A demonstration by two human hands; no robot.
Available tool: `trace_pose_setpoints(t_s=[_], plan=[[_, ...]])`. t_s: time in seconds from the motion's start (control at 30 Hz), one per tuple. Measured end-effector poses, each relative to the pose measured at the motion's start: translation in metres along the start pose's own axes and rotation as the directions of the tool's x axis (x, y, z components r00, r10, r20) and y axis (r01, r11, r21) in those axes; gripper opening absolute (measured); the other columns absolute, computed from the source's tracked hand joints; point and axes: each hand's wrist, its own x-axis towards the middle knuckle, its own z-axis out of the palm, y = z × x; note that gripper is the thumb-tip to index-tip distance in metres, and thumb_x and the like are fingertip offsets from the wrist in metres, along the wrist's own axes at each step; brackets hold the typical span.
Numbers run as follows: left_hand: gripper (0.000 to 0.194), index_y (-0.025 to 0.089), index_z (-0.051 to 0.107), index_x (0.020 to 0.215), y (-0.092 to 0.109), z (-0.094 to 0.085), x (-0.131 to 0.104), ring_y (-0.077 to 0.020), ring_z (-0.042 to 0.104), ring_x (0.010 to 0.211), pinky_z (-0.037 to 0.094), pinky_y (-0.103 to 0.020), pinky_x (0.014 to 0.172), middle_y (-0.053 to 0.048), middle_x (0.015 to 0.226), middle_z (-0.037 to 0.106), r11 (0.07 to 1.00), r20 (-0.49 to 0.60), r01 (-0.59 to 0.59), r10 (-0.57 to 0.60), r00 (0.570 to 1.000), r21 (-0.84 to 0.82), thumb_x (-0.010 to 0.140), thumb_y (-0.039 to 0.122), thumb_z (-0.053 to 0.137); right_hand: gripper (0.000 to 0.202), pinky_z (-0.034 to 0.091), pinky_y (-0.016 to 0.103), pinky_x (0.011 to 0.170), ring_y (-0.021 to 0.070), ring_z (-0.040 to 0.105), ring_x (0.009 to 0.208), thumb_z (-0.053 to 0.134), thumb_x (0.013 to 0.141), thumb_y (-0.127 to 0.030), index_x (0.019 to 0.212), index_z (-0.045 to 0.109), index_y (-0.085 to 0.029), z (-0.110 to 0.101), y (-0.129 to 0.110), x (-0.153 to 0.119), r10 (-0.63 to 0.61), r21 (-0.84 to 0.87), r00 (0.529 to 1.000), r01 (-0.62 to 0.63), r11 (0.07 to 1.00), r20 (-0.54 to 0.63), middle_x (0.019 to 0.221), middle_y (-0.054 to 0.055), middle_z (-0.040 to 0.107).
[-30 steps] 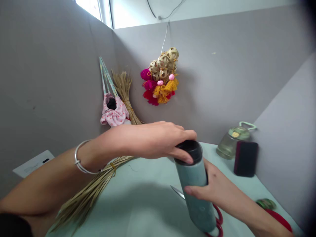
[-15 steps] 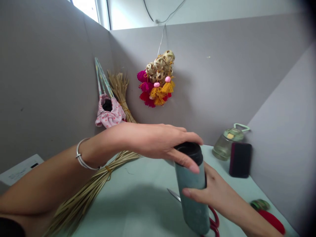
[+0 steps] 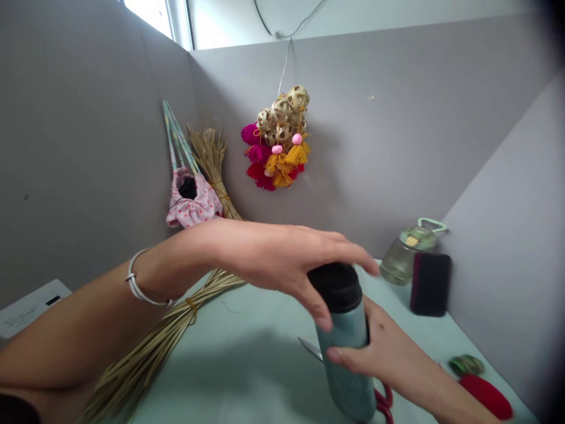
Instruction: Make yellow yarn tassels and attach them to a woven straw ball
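Observation:
A light blue-green bottle with a black lid stands slightly tilted at the lower centre right. My right hand is wrapped round its body, thumb across the front. Over the lid arches my left hand, thumb at the lid's near left side and fingers spread past its top; whether the fingertips touch the lid is unclear. Behind the bottle lie scissors with red handles, their blade tips showing to its left.
A bundle of straw strips lies at left under my left arm. A clear jug, a dark phone, a green roll and a red object are at right. A spotted bag and woven balls hang behind.
The fingers of my left hand have spread and lifted off the lid's rim, showing more of the black lid. My right hand keeps its hold on the bottle.

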Motion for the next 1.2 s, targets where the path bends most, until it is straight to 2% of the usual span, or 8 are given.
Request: trace_pose_setpoints(t_s=[0.07, 0.2, 0.33, 0.5, 0.63, 0.8, 1.0, 1.2], plan=[[0.050, 0.025, 0.052, 0.126, 0.000, -0.001, 0.001, -0.0178, 0.056, 0.094, 0.042, -0.027, 0.077, -0.005, 0.112, 0.059, 0.999, 0.047, 0.001, -0.003, 0.999, 0.043, 0.084, 0.052, 0.057, 0.068, 0.052, 0.043, 0.087, 0.0312, 0.061, 0.104, 0.074, 0.064, -0.023, 0.129, 0.052, -0.021, -0.002, 0.000, 0.000, -0.006, 0.001, 1.000, 0.006, 1.000, -0.003, 0.114, 0.007, 0.066], [0.038, 0.027, 0.050, 0.126, 0.001, -0.001, 0.002, -0.0165, 0.055, 0.100, 0.040, -0.025, 0.080, -0.003, 0.119, 0.055, 0.996, 0.162, -0.081, 0.073, 0.984, 0.044, 0.089, 0.033, 0.054, 0.069, 0.052, 0.043, 0.085, 0.0311, 0.063, 0.100, 0.076, 0.062, -0.024, 0.127, 0.053, -0.020, -0.003, 0.001, 0.000, 0.015, -0.015, 1.000, -0.015, 1.000, -0.003, 0.110, 0.007, 0.067], [0.043, 0.026, 0.048, 0.127, -0.002, 0.006, 0.005, -0.0189, 0.056, 0.095, 0.041, -0.029, 0.078, -0.005, 0.115, 0.056, 0.999, 0.087, -0.021, 0.017, 0.996, 0.047, 0.088, 0.041, 0.054, 0.056, 0.054, 0.042, 0.078, 0.0296, 0.065, 0.092, 0.072, 0.065, -0.026, 0.119, 0.056, -0.020, 0.000, 0.011, 0.001, 0.057, -0.006, 0.996, -0.057, 0.998, -0.062, 0.104, 0.006, 0.069], [0.035, 0.032, 0.048, 0.125, -0.008, 0.014, 0.006, -0.0170, 0.054, 0.105, 0.041, -0.028, 0.086, -0.001, 0.125, 0.053, 0.987, 0.130, -0.137, 0.146, 0.981, -0.078, 0.090, 0.032, 0.051, 0.054, 0.054, 0.046, 0.081, 0.0332, 0.066, 0.097, 0.076, 0.061, -0.034, 0.111, 0.060, -0.021, 0.000, 0.025, -0.001, 0.028, 0.013, 0.999, -0.027, 1.000, -0.020, 0.104, 0.007, 0.070], [0.043, 0.029, 0.045, 0.128, -0.011, 0.020, 0.006, -0.0206, 0.057, 0.100, 0.041, -0.031, 0.084, -0.004, 0.116, 0.058, 0.995, 0.028, -0.053, 0.055, 0.998, -0.082, 0.087, 0.041, 0.055, 0.052, 0.055, 0.043, 0.079, 0.0328, 0.065, 0.098, 0.074, 0.064, -0.030, 0.114, 0.058, -0.024, -0.004, 0.023, -0.004, 0.043, -0.031, 0.997, -0.045, 0.998, -0.065, 0.107, 0.006, 0.069], [0.045, 0.033, 0.045, 0.128, -0.012, 0.022, 0.008, -0.0191, 0.055, 0.104, 0.040, -0.030, 0.085, -0.002, 0.118, 0.057, 0.982, 0.150, -0.144, 0.162, 0.975, -0.122, 0.085, 0.036, 0.059, 0.052, 0.056, 0.041, 0.074, 0.0297, 0.066, 0.087, 0.075, 0.057, -0.023, 0.107, 0.062, -0.024, -0.006, 0.019, -0.009, 0.041, 0.000, 0.999, -0.041, 0.999, -0.010, 0.093, 0.002, 0.070], [0.043, 0.026, 0.050, 0.122, -0.007, 0.031, 0.008, -0.0211, 0.056, 0.098, 0.040, -0.031, 0.083, -0.006, 0.110, 0.057, 0.995, 0.070, -0.083, 0.087, 0.994, -0.058, 0.085, 0.046, 0.058, 0.063, 0.057, 0.043, 0.080, 0.0316, 0.066, 0.096, 0.077, 0.060, -0.024, 0.121, 0.061, -0.025, -0.007, 0.023, -0.010, 0.019, -0.010, 0.999, -0.019, 1.000, 0.030, 0.102, 0.003, 0.071], [0.041, 0.034, 0.056, 0.120, -0.008, 0.030, 0.009, -0.0197, 0.054, 0.108, 0.040, -0.027, 0.091, 0.001, 0.121, 0.058, 0.941, 0.152, -0.224, 0.267, 0.952, -0.252, 0.081, 0.038, 0.066, 0.053, 0.055, 0.043, 0.086, 0.0326, 0.068, 0.096, 0.084, 0.053, -0.028, 0.105, 0.073, -0.026, -0.018, 0.040, -0.016, -0.095, 0.062, 0.935, 0.078, 0.995, 0.341, 0.089, 0.002, 0.074]])
